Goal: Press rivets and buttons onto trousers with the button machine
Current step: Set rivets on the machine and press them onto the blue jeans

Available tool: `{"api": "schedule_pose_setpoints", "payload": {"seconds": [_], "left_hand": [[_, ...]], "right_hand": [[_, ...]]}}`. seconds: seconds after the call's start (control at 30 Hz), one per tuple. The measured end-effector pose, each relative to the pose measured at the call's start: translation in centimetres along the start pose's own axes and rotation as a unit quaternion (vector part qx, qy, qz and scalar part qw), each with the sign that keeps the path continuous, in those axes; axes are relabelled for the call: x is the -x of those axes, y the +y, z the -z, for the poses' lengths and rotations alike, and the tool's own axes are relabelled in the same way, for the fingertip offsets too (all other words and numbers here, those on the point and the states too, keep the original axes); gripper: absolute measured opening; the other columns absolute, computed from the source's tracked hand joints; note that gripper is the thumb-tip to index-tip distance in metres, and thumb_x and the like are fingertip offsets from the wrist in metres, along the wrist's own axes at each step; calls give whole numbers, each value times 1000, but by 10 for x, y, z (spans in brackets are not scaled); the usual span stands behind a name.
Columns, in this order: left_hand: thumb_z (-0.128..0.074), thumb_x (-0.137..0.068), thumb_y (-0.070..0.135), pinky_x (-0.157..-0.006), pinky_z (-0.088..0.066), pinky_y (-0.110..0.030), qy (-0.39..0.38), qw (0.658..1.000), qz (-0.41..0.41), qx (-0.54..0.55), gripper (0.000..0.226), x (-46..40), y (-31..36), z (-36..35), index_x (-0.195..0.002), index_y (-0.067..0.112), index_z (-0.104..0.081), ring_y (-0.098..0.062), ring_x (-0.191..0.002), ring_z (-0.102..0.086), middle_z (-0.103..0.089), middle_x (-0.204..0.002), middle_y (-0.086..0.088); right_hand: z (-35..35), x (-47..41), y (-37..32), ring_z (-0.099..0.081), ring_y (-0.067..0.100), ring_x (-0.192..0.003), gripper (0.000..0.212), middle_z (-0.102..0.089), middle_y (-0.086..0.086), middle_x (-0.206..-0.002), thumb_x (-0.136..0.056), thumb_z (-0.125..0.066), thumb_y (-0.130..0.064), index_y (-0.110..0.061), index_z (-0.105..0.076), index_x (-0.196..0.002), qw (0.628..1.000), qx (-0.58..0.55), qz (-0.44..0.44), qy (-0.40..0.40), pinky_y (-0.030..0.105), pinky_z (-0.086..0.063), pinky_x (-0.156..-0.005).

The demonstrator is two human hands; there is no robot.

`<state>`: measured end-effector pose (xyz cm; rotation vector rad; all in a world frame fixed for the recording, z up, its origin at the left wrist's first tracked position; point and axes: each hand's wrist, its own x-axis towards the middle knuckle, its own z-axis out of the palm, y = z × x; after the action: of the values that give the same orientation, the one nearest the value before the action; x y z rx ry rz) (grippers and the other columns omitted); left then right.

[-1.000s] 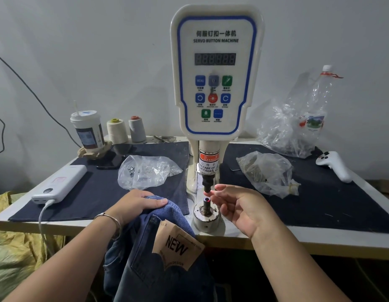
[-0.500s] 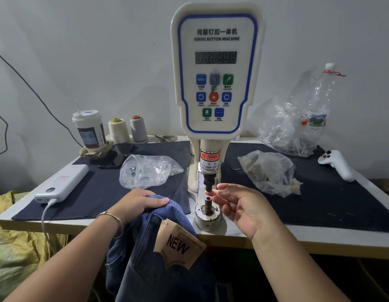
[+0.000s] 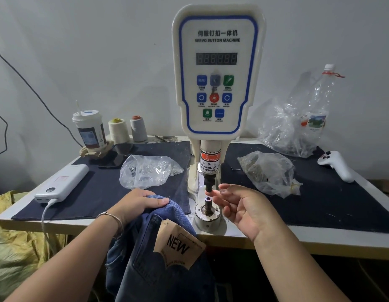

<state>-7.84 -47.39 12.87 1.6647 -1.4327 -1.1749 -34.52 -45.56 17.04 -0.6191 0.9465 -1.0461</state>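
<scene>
the left hand (image 3: 138, 201) lies on top of the jeans (image 3: 158, 247) at the table (image 3: 298, 240) edge, fingers pressed together and curled over the bunched denim, gripping it. a bracelet (image 3: 112, 219) sits on that wrist. below the fingers the jeans hang off the table front, with a brown tag (image 3: 178, 247) marked "new" on them.

the right hand (image 3: 241, 209) is raised just right of the press, palm turned inward, fingers loosely curled and slightly apart. its fingertips (image 3: 212, 194) reach into the gap between the punch (image 3: 209, 184) above and the lower die (image 3: 208, 200) below. whether they pinch a rivet cannot be told; nothing is visible between them. the die stands on the round base (image 3: 206, 219), just left of the right fingers and right of the left ones.

the machine (image 3: 218, 70) rises directly behind both sets of fingers, display dark.

beyond the left fingers: a clear bag (image 3: 148, 171) with small metal parts, touching the dark mat (image 3: 91, 192). beyond the right fingers: a second bag (image 3: 267, 171) with brownish contents. farther left lies a power bank (image 3: 63, 182) with a cable plugged in.
</scene>
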Motion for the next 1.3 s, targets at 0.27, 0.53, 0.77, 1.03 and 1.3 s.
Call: {"api": "schedule_pose_setpoints", "payload": {"seconds": [0.27, 0.53, 0.77, 1.03, 1.3], "left_hand": [[-78, -80, 35, -53, -44, -16, -1, 1000, 0, 0, 28, 1, 2, 0, -63, 16, -68, -10, -59, -60, -67, -65, -4], [-77, -80, 36, -61, -45, -20, -2, 1000, 0, -3, 29, 1, 3, -1, -76, 8, -69, -14, -64, -60, -67, -69, -6], [-77, -81, 36, -60, -45, -20, -1, 1000, 2, -9, 29, 1, 3, -1, -76, 8, -69, -14, -64, -60, -67, -69, -6], [-76, -82, 35, -64, -43, -23, -3, 1000, -1, -7, 38, -2, 1, -1, -84, -3, -69, -15, -67, -58, -65, -71, -7], [-75, -83, 35, -67, -40, -27, -11, 1000, -12, -17, 30, -1, 0, 0, -75, 8, -67, -16, -68, -54, -60, -68, -4]], "right_hand": [[1, 1, 0, -70, 19, -58, 9, -73, 21, -87, -85, -55, 5, -1, -62, -87, 1000, -22, -15, 9, 17, -48, -42], [0, -2, 2, -64, 13, -49, 9, -74, 20, -84, -83, -55, 5, -2, -60, -86, 998, -47, -32, 19, 15, -44, -39], [-1, -2, 1, -50, 9, -44, 10, -73, 22, -87, -78, -54, 5, -4, -55, -82, 998, -48, -41, 5, 14, -35, -39], [-1, 2, 5, -43, 10, -47, 10, -72, 24, -91, -72, -55, 1, -2, -55, -81, 997, -65, -34, 3, 15, -33, -38], [-2, 25, 23, -62, 13, -58, 14, -75, 11, -91, -84, -54, 0, -6, -64, -91, 993, 12, 101, 54, 20, -44, -50]]}}
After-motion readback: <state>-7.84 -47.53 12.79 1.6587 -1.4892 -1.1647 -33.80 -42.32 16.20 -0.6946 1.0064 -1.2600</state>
